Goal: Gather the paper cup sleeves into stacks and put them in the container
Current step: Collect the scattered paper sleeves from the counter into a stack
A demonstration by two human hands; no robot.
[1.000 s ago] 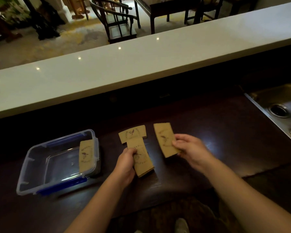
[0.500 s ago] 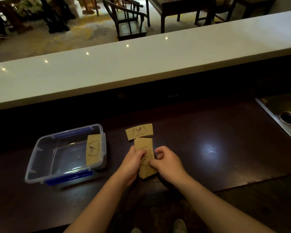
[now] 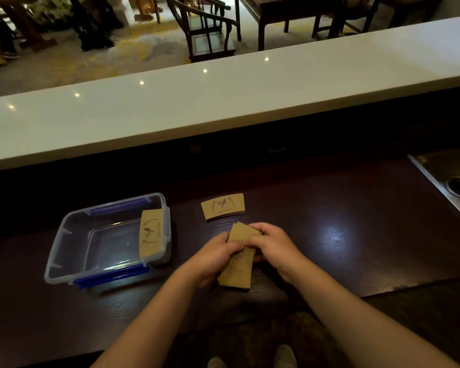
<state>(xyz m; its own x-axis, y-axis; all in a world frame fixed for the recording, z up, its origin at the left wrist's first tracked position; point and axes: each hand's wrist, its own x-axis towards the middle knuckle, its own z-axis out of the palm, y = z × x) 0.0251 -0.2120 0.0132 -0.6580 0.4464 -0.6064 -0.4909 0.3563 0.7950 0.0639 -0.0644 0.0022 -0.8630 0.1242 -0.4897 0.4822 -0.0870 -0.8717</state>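
A stack of brown paper cup sleeves is held between both hands just above the dark counter. My left hand grips its left side and my right hand covers its upper right part. A second small stack of sleeves with a bird print lies flat on the counter just beyond my hands. A clear plastic container with blue clips sits to the left. One sleeve stack leans upright against the container's right inner wall.
A raised white countertop runs across the back. A steel sink is sunk into the counter at the far right. Chairs and tables stand in the room beyond. My shoes show below the counter's front edge.
My right hand carried a loose sleeve from the right onto the stack under my left hand. Both hands now clasp that stack together, and it has tilted slightly.
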